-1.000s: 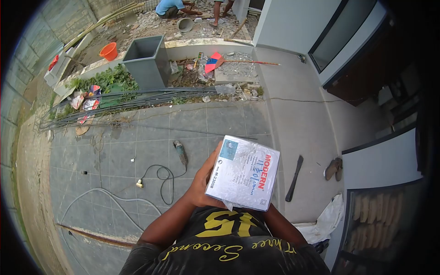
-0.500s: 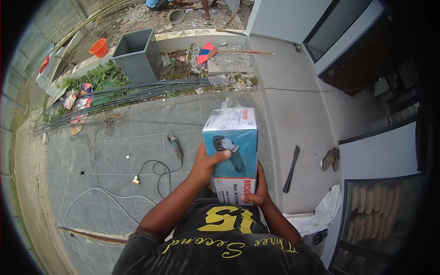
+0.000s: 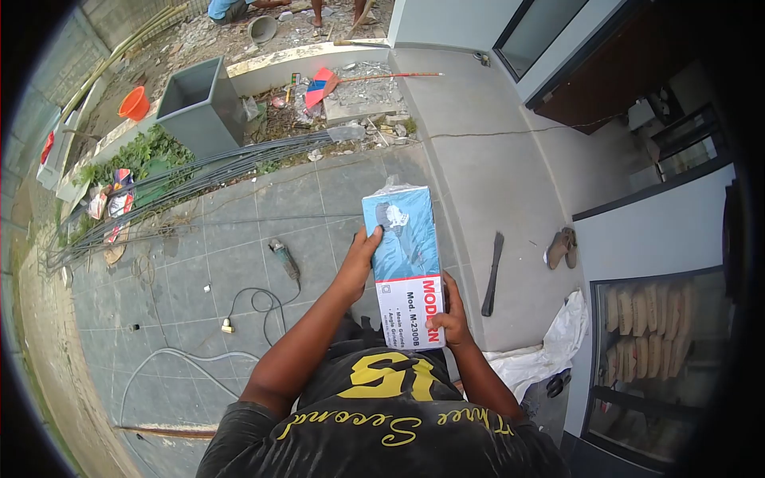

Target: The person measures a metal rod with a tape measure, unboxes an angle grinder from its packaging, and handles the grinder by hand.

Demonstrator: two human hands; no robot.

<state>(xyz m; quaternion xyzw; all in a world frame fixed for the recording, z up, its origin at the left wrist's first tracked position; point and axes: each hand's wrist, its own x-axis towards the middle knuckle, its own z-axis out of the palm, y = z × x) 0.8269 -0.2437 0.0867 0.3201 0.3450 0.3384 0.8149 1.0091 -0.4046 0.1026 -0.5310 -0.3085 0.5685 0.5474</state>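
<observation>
Upright in front of my chest is an angle grinder box point(image 3: 405, 275), blue above and white below, with "MODERN" and "Mod. M-2300B" printed on it. Clear plastic wrapping sticks up at its top end. My left hand point(image 3: 358, 267) grips the box's left side, thumb on the front face. On the lower right side, my right hand point(image 3: 451, 317) holds it with the thumb across the printed name. The fingers behind the box are hidden. A green angle grinder point(image 3: 284, 260) lies on the tiles to the left, its black cord ending near a plug point(image 3: 228, 326).
Rebar rods point(image 3: 231, 159) run along the planting strip beside a grey bin point(image 3: 203, 119) and an orange bucket point(image 3: 134, 103). To the right are a dark strip point(image 3: 493, 275), shoes point(image 3: 562, 248) and a white sack point(image 3: 550, 346). Other people are in the rubble at the top.
The box has tilted so its front faces me more squarely and its white end face is barely seen. My left hand has shifted along the side. The surroundings have slid leftward and up in view.
</observation>
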